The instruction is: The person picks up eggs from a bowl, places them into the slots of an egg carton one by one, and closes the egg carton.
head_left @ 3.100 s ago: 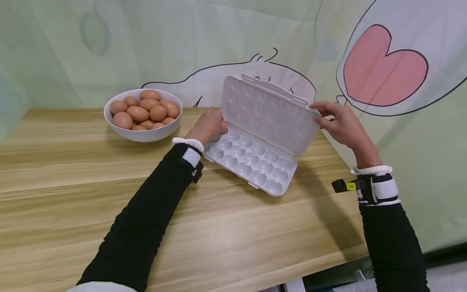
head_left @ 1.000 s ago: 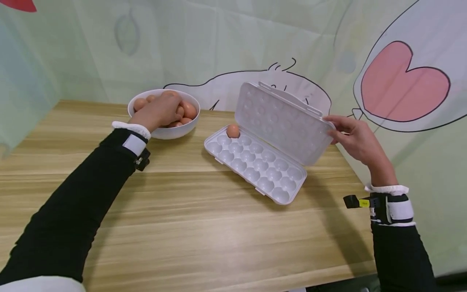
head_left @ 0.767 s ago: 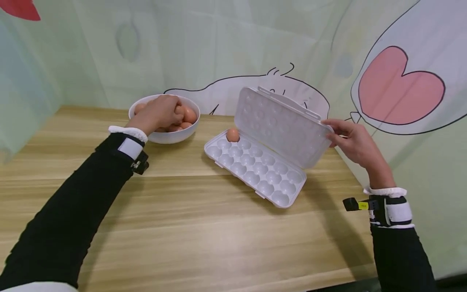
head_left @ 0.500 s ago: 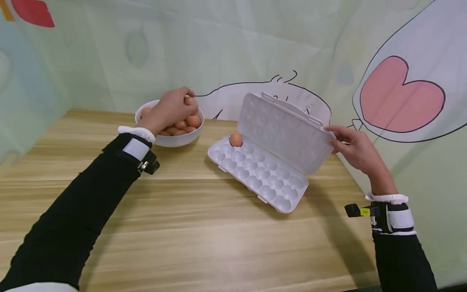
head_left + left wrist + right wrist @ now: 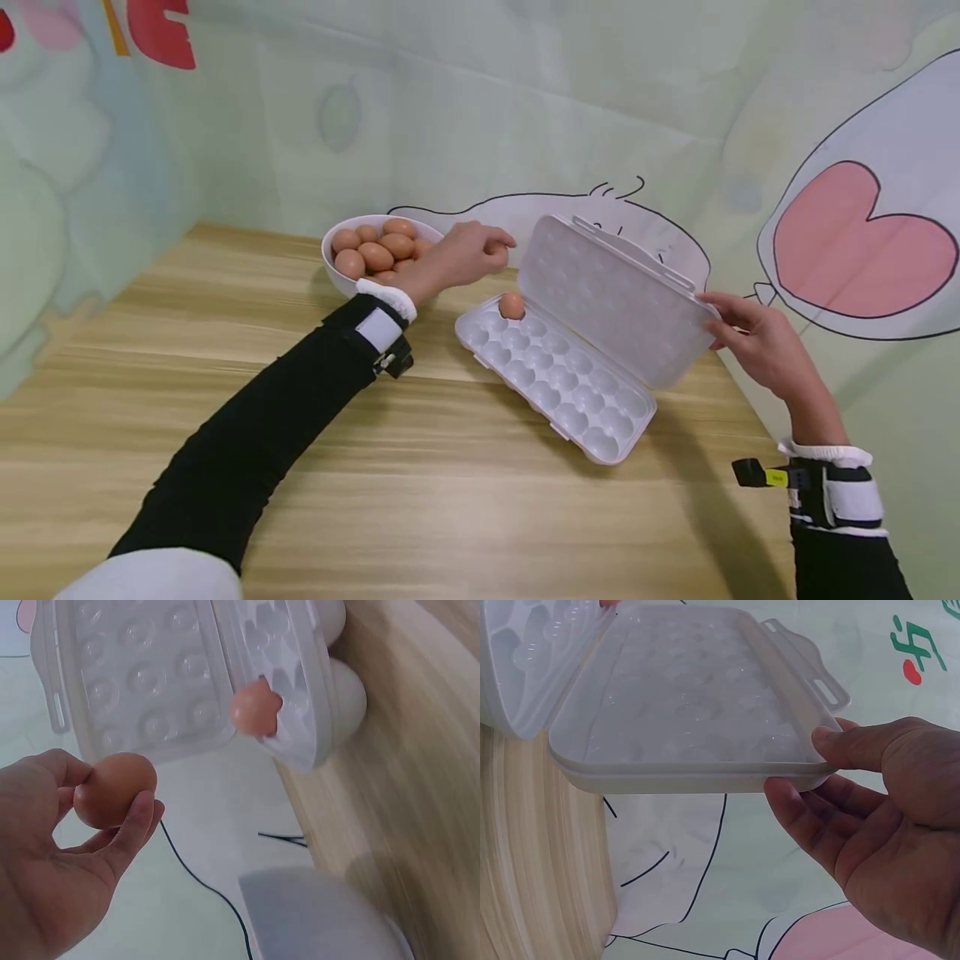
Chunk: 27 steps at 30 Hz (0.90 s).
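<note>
My left hand [image 5: 467, 253] pinches a brown egg [image 5: 116, 789] between thumb and fingers, as the left wrist view shows. In the head view that egg is hidden behind the hand, which is between the egg bowl and the egg carton. The white plastic egg carton [image 5: 558, 379] lies on the table with its lid [image 5: 615, 300] raised. One egg [image 5: 512, 306] sits in the cup at the carton's far left corner; the other cups hold nothing. My right hand [image 5: 765, 346] grips the lid's right corner, thumb on the inner face and fingers behind [image 5: 870, 795].
A white bowl [image 5: 330, 260] with several brown eggs stands at the back left, partly behind my left wrist. Behind the wooden table [image 5: 450, 517] hangs a pale green printed cloth [image 5: 450, 117]. The table's right edge runs beside the carton.
An egg now sits in the carton's far left cup. My left hand went back to the bowl, lifted out another egg and moved right toward the carton. The right hand keeps holding the lid.
</note>
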Tool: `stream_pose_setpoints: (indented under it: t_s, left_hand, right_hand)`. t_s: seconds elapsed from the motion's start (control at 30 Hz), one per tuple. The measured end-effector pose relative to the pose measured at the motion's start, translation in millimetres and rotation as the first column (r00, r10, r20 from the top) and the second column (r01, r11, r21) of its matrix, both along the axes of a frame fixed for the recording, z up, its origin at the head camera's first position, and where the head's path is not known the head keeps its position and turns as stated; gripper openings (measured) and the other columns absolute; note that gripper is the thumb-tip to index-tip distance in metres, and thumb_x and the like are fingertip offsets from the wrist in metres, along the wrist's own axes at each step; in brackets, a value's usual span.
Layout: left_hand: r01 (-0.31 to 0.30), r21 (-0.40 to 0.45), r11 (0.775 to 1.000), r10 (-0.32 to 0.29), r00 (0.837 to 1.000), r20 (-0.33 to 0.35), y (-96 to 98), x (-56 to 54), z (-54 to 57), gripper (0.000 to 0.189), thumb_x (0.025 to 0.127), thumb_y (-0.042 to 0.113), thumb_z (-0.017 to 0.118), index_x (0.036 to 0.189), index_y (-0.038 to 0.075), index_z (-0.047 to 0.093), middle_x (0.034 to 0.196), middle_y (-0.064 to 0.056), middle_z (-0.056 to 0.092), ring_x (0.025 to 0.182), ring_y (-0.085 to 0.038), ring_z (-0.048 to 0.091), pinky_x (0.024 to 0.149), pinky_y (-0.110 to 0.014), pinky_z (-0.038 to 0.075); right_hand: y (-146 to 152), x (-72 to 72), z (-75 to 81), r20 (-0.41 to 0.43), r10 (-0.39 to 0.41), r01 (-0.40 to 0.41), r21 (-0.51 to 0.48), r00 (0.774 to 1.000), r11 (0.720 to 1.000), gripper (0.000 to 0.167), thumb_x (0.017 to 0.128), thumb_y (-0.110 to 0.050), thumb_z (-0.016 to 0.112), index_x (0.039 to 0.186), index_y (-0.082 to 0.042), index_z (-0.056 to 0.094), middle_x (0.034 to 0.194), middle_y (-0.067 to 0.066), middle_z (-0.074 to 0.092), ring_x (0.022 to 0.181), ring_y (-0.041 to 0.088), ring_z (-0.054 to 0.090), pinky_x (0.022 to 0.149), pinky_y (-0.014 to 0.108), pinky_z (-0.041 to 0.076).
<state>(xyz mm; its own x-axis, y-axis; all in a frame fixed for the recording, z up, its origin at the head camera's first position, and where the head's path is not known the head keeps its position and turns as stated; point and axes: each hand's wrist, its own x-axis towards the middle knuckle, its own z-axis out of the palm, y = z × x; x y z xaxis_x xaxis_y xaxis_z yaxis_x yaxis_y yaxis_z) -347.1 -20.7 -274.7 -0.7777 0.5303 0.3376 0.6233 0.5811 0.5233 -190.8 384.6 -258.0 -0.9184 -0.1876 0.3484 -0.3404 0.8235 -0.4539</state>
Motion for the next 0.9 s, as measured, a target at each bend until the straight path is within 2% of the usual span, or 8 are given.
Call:
stream_pose_setpoints:
  t_s: [0.07, 0.27, 0.37, 0.5, 0.57, 0.67, 0.77, 0.9]
  left_hand:
    - [0.014, 0.002, 1.0, -0.014, 1.0, -0.008, 12.1, 0.8, -2.0, 0.043, 0.09, 0.008, 0.05, 0.127, 0.007, 0.071, 0.08, -0.002, 0.059, 0.082, -0.022, 0.053, 0.085, -0.03, 0.042]
    - [0.05, -0.014, 0.999, -0.051, 0.997, -0.06, 42.3, 3.2, -6.3, 0.038, 0.093, 0.008, 0.048, 0.124, -0.001, 0.069, 0.107, -0.009, 0.069, 0.105, -0.025, 0.055, 0.092, -0.029, 0.042]
    - [0.089, -0.043, 0.995, -0.09, 0.996, -0.024, 53.7, 5.1, -7.6, 0.04, 0.095, 0.007, 0.049, 0.131, -0.001, 0.066, 0.112, -0.013, 0.068, 0.102, -0.027, 0.055, 0.09, -0.029, 0.043]
    - [0.08, -0.095, 0.992, -0.076, 0.996, 0.051, 64.0, 8.0, -10.4, 0.046, 0.098, 0.012, 0.054, 0.143, 0.002, 0.056, 0.125, -0.016, 0.062, 0.11, -0.027, 0.053, 0.094, -0.032, 0.043]
    - [0.077, -0.109, 0.991, -0.068, 0.995, 0.079, 68.1, 8.6, -13.0, 0.033, 0.098, 0.012, 0.055, 0.129, 0.002, 0.06, 0.114, -0.015, 0.06, 0.103, -0.025, 0.052, 0.087, -0.031, 0.043]
    - [0.087, -0.085, 0.993, -0.078, 0.992, 0.103, 74.1, 9.1, -19.2, 0.006, 0.093, 0.005, 0.051, 0.088, 0.005, 0.054, 0.084, -0.007, 0.052, 0.077, -0.019, 0.052, 0.068, -0.027, 0.04]
    - [0.094, -0.057, 0.994, -0.089, 0.992, 0.086, 79.3, 10.7, -25.4, 0.025, 0.085, 0.0, 0.048, 0.068, 0.011, 0.033, 0.065, 0.0, 0.03, 0.058, -0.014, 0.032, 0.06, -0.026, 0.026]
    - [0.059, -0.082, 0.995, -0.059, 0.998, 0.002, 82.3, 11.9, -32.4, 0.031, 0.081, 0.001, 0.051, 0.063, 0.014, 0.03, 0.061, 0.003, 0.025, 0.06, -0.013, 0.022, 0.061, -0.027, 0.021]
  right_hand:
    - [2, 2.7, 0.0, -0.008, -0.004, 0.004, 0.001, 1.0, 1.0, 0.037, 0.103, -0.001, 0.06, 0.139, 0.003, 0.06, 0.111, 0.023, 0.065, 0.078, 0.008, 0.064, 0.073, 0.007, 0.048]
    - [7, 8.4, 0.0, -0.021, -0.015, 0.015, -0.005, 1.0, 1.0, 0.038, 0.103, -0.002, 0.06, 0.14, 0.002, 0.06, 0.114, 0.024, 0.066, 0.079, 0.005, 0.063, 0.075, 0.006, 0.047]
    - [9, 10.4, 0.2, -0.029, -0.02, 0.019, -0.005, 0.999, 1.0, 0.038, 0.102, -0.001, 0.061, 0.14, 0.002, 0.06, 0.115, 0.025, 0.066, 0.08, 0.005, 0.063, 0.075, 0.006, 0.047]
    - [9, 9.0, 1.0, -0.039, -0.005, 0.005, -0.017, 0.999, 1.0, 0.039, 0.102, 0.001, 0.061, 0.14, 0.002, 0.06, 0.118, 0.025, 0.066, 0.083, 0.006, 0.063, 0.074, 0.008, 0.049]
    - [8, 7.2, 1.6, -0.042, 0.004, -0.004, -0.02, 0.999, 1.0, 0.039, 0.102, 0.002, 0.061, 0.14, 0.003, 0.06, 0.119, 0.026, 0.066, 0.085, 0.007, 0.063, 0.074, 0.009, 0.05]
    - [7, 5.8, 2.2, -0.038, 0.002, -0.003, -0.024, 0.999, 1.0, 0.039, 0.102, 0.002, 0.06, 0.141, 0.003, 0.059, 0.12, 0.027, 0.066, 0.087, 0.008, 0.063, 0.073, 0.01, 0.051]
    - [6, 6.1, 2.1, -0.037, -0.004, 0.003, -0.02, 0.999, 1.0, 0.039, 0.102, 0.003, 0.059, 0.141, 0.004, 0.058, 0.12, 0.027, 0.066, 0.086, 0.009, 0.063, 0.073, 0.01, 0.051]
    - [2, 5.3, 2.3, -0.041, 0.007, -0.008, -0.022, 0.999, 1.0, 0.039, 0.102, 0.003, 0.06, 0.141, 0.004, 0.059, 0.118, 0.027, 0.066, 0.085, 0.008, 0.063, 0.073, 0.011, 0.051]
